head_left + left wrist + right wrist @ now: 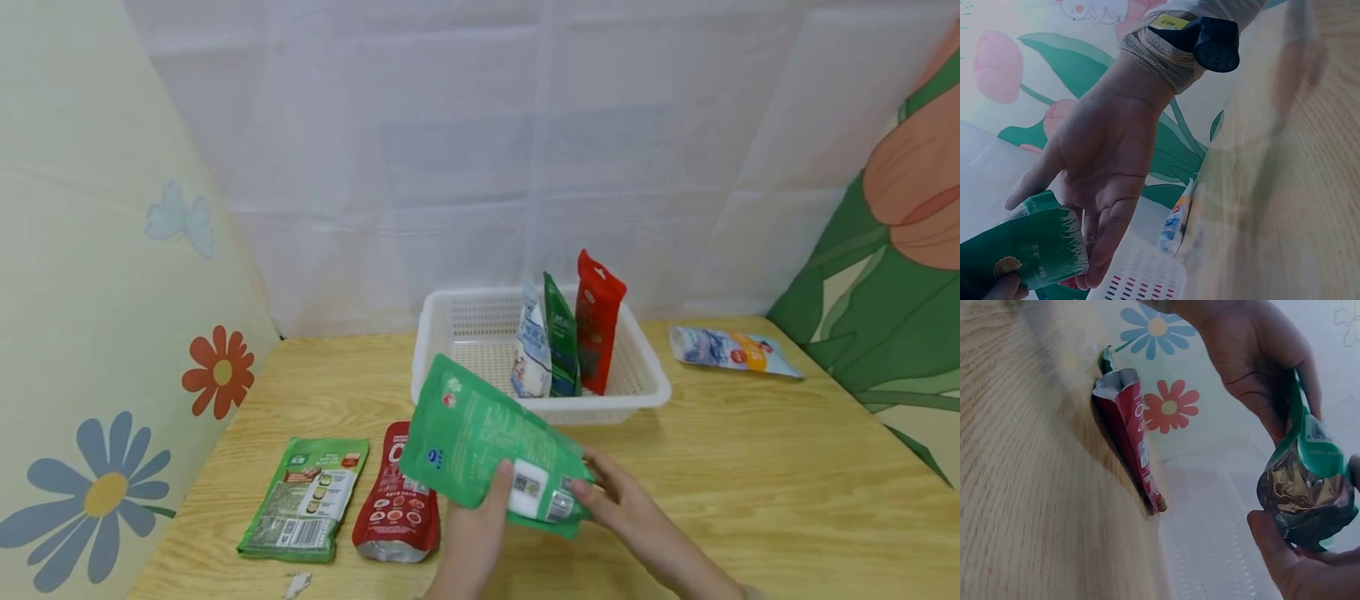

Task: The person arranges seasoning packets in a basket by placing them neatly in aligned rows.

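Both hands hold a green packet (pixel 487 450) with white printing and barcode labels, tilted above the table in front of the basket. My left hand (pixel 480 521) grips its lower edge, thumb over the printed face. At the right end my right hand (pixel 622 504) pinches it between thumb and fingers. The right wrist view shows a shiny foil end (pixel 1304 490) on this packet; its contents are hidden. Left of the hands, a red pouch (pixel 397 508) and a green-and-white packet (pixel 303 500) lie on the table.
A white plastic basket (pixel 652 375) stands at the back, with a white-blue packet (pixel 532 354), a dark green packet (pixel 562 337) and a red packet (pixel 597 325) upright inside. A blue-and-orange packet (pixel 731 350) lies to its right. A small white scrap (pixel 297 585) is near the front edge.
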Action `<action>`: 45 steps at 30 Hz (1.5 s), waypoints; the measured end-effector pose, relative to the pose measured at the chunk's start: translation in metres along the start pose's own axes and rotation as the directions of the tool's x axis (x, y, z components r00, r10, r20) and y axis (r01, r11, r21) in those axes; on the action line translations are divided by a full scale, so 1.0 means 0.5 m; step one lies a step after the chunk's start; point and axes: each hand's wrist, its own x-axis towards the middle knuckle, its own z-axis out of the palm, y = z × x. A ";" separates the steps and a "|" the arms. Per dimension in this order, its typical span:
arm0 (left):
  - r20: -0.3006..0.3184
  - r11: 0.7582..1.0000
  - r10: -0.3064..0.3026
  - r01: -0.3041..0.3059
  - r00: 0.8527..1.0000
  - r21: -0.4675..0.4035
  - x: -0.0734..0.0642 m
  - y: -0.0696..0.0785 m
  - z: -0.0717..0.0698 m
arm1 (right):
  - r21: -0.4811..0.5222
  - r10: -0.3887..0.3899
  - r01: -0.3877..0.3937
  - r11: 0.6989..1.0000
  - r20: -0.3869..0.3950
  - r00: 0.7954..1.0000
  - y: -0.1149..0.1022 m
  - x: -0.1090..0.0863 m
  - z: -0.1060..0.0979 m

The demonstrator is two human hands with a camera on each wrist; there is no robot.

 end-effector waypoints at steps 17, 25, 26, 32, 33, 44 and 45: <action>-0.131 0.995 -0.008 0.021 0.991 0.100 0.022 0.018 -0.029 | -0.868 -0.742 0.318 0.380 -0.081 0.666 -0.003 0.125 -0.060; -0.113 0.996 0.002 0.008 0.994 0.086 0.025 0.017 -0.033 | -0.934 -0.589 0.214 0.287 0.004 0.808 -0.004 0.172 -0.103; -0.109 0.996 0.008 0.001 0.994 0.084 0.026 0.017 -0.034 | -0.937 -0.563 0.207 0.282 0.013 0.826 -0.005 0.173 -0.105; -0.103 0.995 0.067 -0.059 0.992 0.079 0.044 0.037 -0.040 | -0.958 -0.509 0.205 0.200 0.077 0.857 -0.001 0.176 -0.112; -0.101 0.994 0.086 -0.079 0.991 0.079 0.050 0.044 -0.041 | -0.960 -0.509 0.203 0.194 0.079 0.857 -0.001 0.176 -0.112; -0.118 0.971 0.237 -0.232 0.964 0.054 0.154 0.107 -0.043 | -0.963 -0.557 0.214 0.162 0.090 0.825 -0.003 0.179 -0.107; -0.121 0.970 0.242 -0.238 0.963 0.046 0.166 0.105 -0.041 | -0.964 -0.563 0.214 0.159 0.090 0.821 -0.003 0.180 -0.107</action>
